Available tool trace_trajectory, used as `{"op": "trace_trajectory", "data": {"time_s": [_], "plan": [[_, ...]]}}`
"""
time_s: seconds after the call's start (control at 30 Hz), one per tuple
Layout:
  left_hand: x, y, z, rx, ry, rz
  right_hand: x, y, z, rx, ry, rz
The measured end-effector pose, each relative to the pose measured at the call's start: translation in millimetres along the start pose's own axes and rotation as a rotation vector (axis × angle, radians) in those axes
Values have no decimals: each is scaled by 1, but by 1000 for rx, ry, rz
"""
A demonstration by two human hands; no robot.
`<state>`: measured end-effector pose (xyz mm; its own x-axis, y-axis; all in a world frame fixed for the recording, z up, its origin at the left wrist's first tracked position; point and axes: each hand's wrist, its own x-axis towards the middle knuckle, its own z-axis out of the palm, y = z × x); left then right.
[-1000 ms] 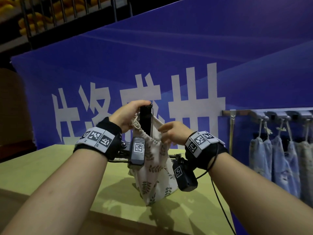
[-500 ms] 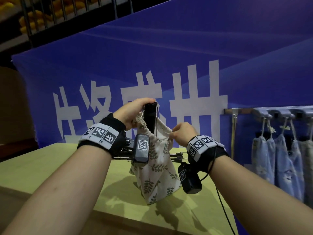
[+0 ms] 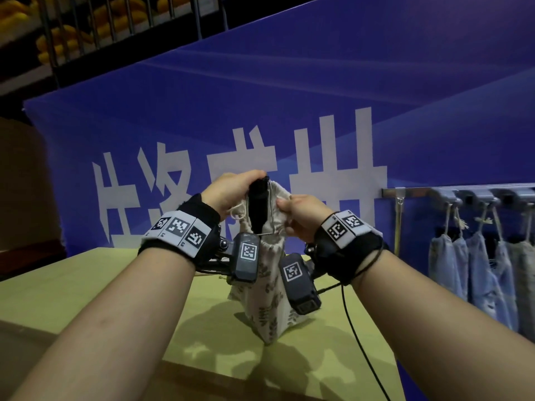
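Cloth pouch hangs over the green table. I record the left hand, fingers curled round a black object standing upright in the pouch mouth; the right hand pinches the rim.

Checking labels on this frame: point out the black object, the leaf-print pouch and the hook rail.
black object point(image 3: 257, 204), head view, middle of its dark body.
leaf-print pouch point(image 3: 267, 314), head view, lower front cloth.
hook rail point(image 3: 417, 191), head view, bare bar left of the hooks.
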<state>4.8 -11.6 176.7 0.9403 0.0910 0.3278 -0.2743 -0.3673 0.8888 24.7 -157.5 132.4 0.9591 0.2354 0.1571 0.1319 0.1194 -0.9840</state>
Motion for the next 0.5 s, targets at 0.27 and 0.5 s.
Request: {"op": "trace_trajectory", "data": {"time_s": [0.27, 0.5], "plan": [[-7, 8, -2, 26, 56, 45, -2, -16, 8, 110, 7, -87], [-2, 11, -11, 116, 110, 75, 1, -16, 11, -164, 104, -251]]}}
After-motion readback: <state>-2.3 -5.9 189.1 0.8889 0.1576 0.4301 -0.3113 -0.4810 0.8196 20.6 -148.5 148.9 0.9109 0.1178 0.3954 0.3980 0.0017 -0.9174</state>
